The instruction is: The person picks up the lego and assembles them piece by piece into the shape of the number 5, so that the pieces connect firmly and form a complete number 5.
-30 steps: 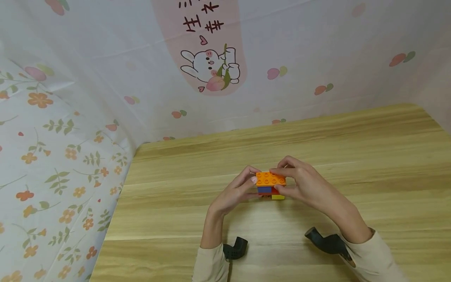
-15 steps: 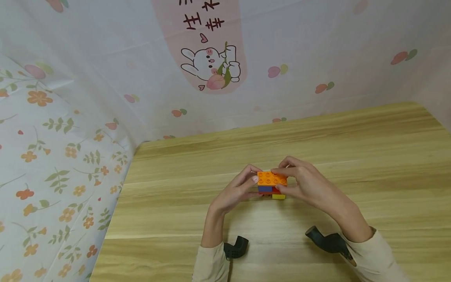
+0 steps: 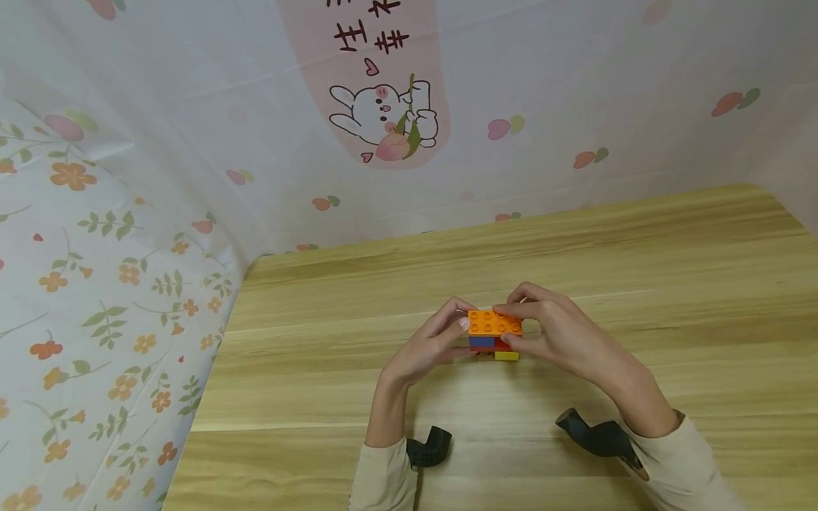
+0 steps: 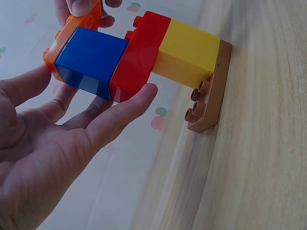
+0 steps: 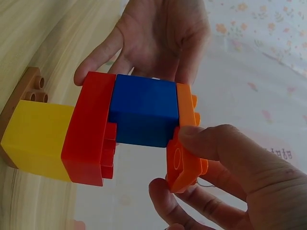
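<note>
A stack of toy building bricks stands on the table. Its brown base plate [image 4: 217, 96] carries a yellow brick [image 3: 507, 356], then a red brick [image 4: 141, 55] and a blue brick [image 3: 481, 342]. A flat orange brick [image 3: 484, 323] tops the blue one and overhangs it on the right. My left hand [image 3: 418, 351] holds the stack's left side, thumb on the orange brick's end and a fingertip at the red brick. With thumb and fingers, my right hand [image 3: 559, 330] pinches the orange brick's overhanging end.
Wood-patterned tabletop [image 3: 307, 383] extends around the stack. Behind it hangs a white cloth [image 3: 543, 85] with a rabbit print; a flowered cloth [image 3: 115, 305] hangs at the left. Black curved mounts [image 3: 431, 448] sit at both wrists, near the beige sleeves.
Hands and bricks keep the same arrangement. The whole scene shifts only slightly in the head view.
</note>
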The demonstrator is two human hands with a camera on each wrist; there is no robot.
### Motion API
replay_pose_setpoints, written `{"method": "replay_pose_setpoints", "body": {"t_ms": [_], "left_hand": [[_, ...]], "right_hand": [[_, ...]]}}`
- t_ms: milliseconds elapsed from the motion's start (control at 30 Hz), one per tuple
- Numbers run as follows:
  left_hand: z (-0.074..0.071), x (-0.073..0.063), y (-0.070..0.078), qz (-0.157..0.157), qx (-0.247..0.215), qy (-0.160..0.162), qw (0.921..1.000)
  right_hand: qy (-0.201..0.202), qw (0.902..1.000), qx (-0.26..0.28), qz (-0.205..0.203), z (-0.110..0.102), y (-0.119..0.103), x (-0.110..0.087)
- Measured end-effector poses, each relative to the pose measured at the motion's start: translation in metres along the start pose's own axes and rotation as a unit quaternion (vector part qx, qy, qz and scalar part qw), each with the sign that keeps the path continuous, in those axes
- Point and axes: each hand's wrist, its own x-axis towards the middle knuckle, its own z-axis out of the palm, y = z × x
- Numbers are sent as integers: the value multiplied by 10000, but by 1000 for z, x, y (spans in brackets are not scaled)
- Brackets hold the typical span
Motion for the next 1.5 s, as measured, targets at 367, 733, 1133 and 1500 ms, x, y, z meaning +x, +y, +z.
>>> {"method": "replay_pose_setpoints", "body": {"t_ms": [367, 733, 1133, 1500], "left_hand": [[0, -1, 0, 45, 31, -66, 10000], [3, 1, -1, 52, 119, -191, 9997], [4, -2, 1, 58, 218, -147, 9996], [-8, -10, 4, 37, 999, 501, 9937]], "right_hand": [[-45, 9999, 125, 56, -1, 2, 1], [13, 9996, 188, 189, -1, 2, -3], [420, 9990, 171, -31, 6, 6, -4], [380, 9992, 40, 152, 3, 16, -14]]}}
